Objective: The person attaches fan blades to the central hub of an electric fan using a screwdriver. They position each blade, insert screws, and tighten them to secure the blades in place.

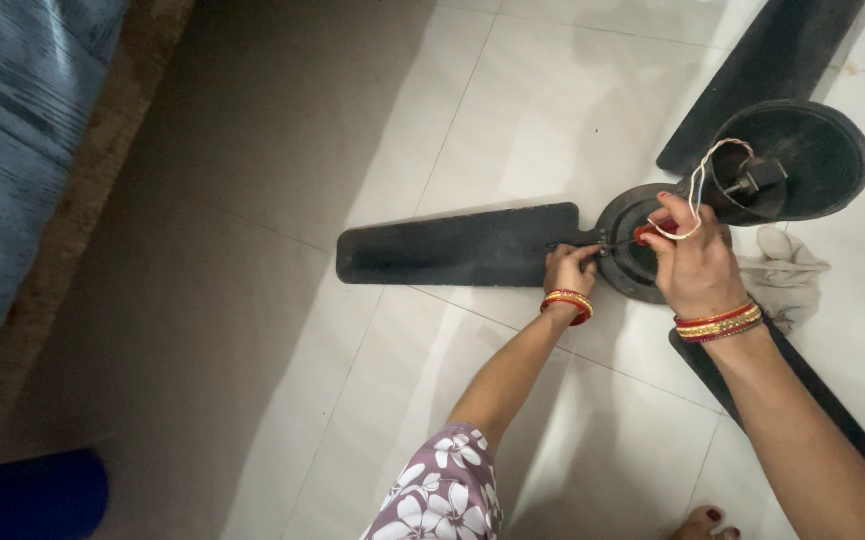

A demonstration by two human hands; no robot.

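fan [473, 245]: both hands gripping screwdriver [643, 236].

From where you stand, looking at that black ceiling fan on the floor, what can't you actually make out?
- Head view: the screw under the screwdriver tip is too small and dark to see.
- The right hand covers most of the red handle and part of the motor hub.
- Two fan blades are cut off by the frame's edges.
- The left hand hides what its fingers pinch.
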